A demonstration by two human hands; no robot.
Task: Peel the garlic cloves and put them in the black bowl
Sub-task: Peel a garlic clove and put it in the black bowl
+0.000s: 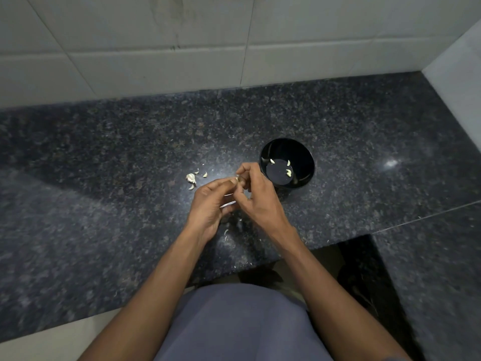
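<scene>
Garlic clove [237,179] is pinched between the fingertips of both hands, just above the counter [104,157] and close beside the bowl. The left hand [210,201] holds it steady; the right hand [256,196] is curled on it and picks at the skin. For a clean peel, the skin is best lifted from the tip, with light pressure. Farther left, unpeeled pieces [191,177] are lying. Inside the bowl [307,155], a few peeled cloves [288,173] are seen.
</scene>
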